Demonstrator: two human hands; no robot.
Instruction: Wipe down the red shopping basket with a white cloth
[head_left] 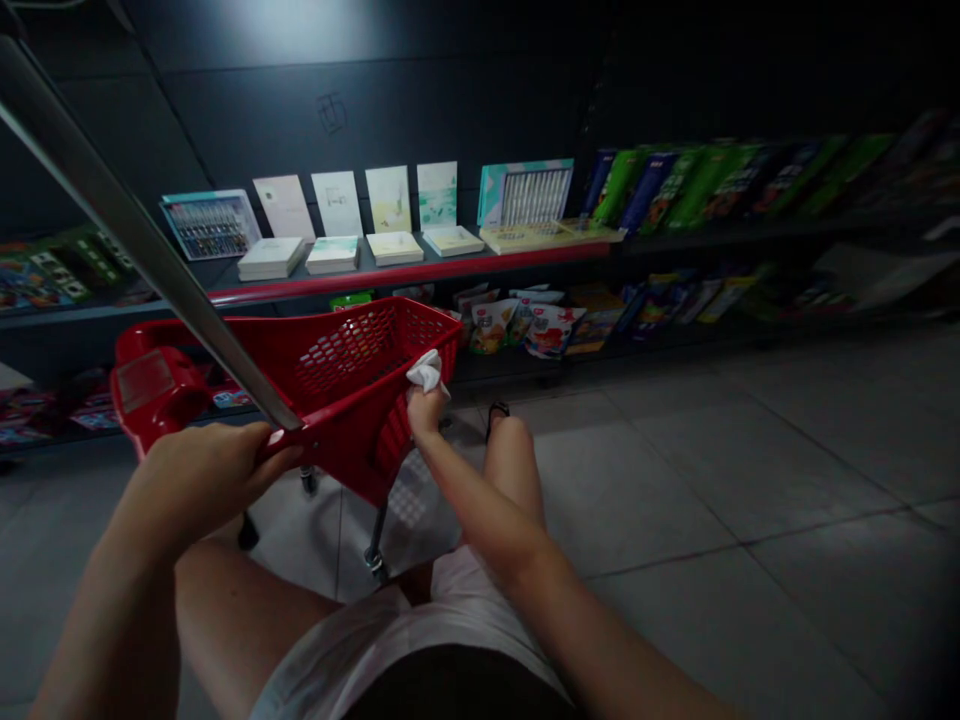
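A small red plastic shopping cart with perforated walls stands in front of my knees. My left hand is closed around its near rim, close to the foot of a slanting metal pole. In my right hand is a bunched white cloth, pressed against the outside of the cart near its front corner. The fingers of that hand are partly hidden by the cloth. The cart's red handle part sits at the left.
Beyond the cart runs a dark shelf with a red edge, bearing several boxed sets and cards. Green and blue packages line its right side. Snack bags lie on the lower shelf. Grey tiles cover the floor.
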